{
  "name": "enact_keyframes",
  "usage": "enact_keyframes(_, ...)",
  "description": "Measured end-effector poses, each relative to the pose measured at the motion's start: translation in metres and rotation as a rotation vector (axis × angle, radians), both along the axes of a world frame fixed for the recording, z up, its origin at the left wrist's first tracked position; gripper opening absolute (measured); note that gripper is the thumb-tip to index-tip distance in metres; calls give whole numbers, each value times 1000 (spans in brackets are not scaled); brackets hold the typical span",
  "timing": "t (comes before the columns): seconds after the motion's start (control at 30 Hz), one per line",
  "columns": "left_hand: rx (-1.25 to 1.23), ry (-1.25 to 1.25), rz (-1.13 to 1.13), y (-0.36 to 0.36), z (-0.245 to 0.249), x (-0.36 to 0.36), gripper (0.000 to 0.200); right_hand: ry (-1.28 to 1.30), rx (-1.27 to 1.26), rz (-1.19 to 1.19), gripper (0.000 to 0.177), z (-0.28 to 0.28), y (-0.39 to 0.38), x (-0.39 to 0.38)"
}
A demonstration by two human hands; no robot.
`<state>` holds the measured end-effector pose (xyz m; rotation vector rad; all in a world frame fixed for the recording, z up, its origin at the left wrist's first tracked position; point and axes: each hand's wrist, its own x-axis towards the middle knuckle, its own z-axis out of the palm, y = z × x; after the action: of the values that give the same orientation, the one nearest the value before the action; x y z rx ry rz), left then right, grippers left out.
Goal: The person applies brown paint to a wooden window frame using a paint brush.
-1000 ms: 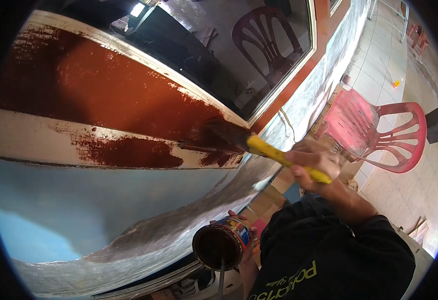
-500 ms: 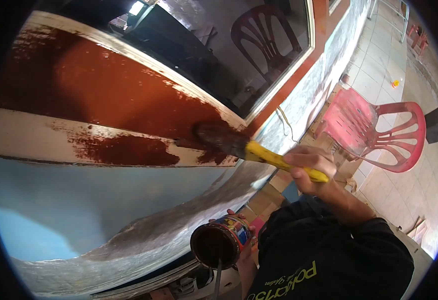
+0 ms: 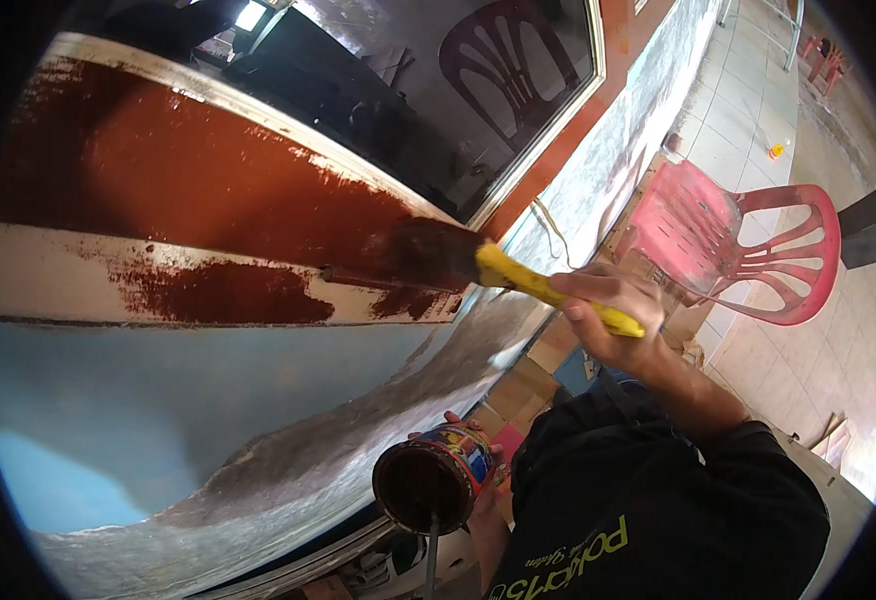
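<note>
My right hand point(image 3: 613, 320) grips the yellow handle of a paintbrush point(image 3: 458, 258). Its dark bristles press against the window frame point(image 3: 208, 200), which is coated red-brown above, with a white band point(image 3: 48, 280) below only patchily painted. My left hand point(image 3: 483, 470) holds a small paint can point(image 3: 433, 480) low down; only the fingertips show around it. The can is open, dark paint inside, its wire handle hanging down.
A glass pane point(image 3: 428, 90) above the frame reflects a chair. A pink plastic chair point(image 3: 738, 250) stands on the tiled floor at right. The blue and grey wall point(image 3: 158, 420) runs below the frame. Cardboard pieces point(image 3: 533, 375) lie by the wall's foot.
The brush has slid a little left and up along the frame, bristles now flat on the painted edge. The can has stayed in my left hand. The view shifted slightly.
</note>
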<state>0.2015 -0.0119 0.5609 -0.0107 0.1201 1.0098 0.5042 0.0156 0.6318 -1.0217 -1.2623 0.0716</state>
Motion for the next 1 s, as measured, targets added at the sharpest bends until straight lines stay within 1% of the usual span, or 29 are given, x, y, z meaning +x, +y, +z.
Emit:
enact_keyframes(0.03,-53,-93,-67,1,10,4,57,34,-15,-6,18,-2,-7,-1)
enact_keyframes(0.1,-97,-194,-128,2,14,7,58,330,-22,37,18,-12,-16,-9)
enact_keyframes(0.13,-95,-198,-122,2,11,6,58,479,-31,57,18,-16,-20,-10)
enact_keyframes(0.2,-82,-123,-64,0,3,2,58,581,-139,88,20,-10,-30,-5)
enact_keyframes(0.23,-68,-46,-13,-2,-3,-3,58,631,-193,100,22,-9,-36,-1)
enact_keyframes(0.27,-56,32,36,-3,-8,-5,58,597,-216,80,28,-15,-39,4)
enact_keyframes(0.37,-4,77,34,-2,-9,-2,60,785,-200,153,34,-25,-48,14)
enact_keyframes(0.4,-5,52,0,-1,-8,-2,61,833,-231,195,40,-24,-51,15)
enact_keyframes(0.47,-9,0,-69,2,-4,-2,62,964,-233,215,42,-24,-55,12)
enact_keyframes(0.5,-4,32,-60,1,-6,-4,62,1030,-234,225,42,-24,-59,11)
enact_keyframes(0.57,10,98,-44,1,-10,-2,62,1047,-245,214,44,-22,-67,14)
enact_keyframes(0.63,-48,-52,-156,2,-1,2,60,1066,-246,194,44,-19,-74,11)
enact_keyframes(0.7,-71,-64,-174,1,-2,-1,57,1087,-242,188,44,-21,-81,7)
enact_keyframes(0.77,-59,65,-95,-1,-11,-5,55,1122,-225,192,44,-22,-89,4)
enact_keyframes(0.87,-94,36,-128,-3,-13,-10,52,1202,-178,211,45,-23,-103,-4)
enact_keyframes(1.0,-66,47,-184,-3,-15,-15,53,1312,-133,225,47,-24,-123,-19)
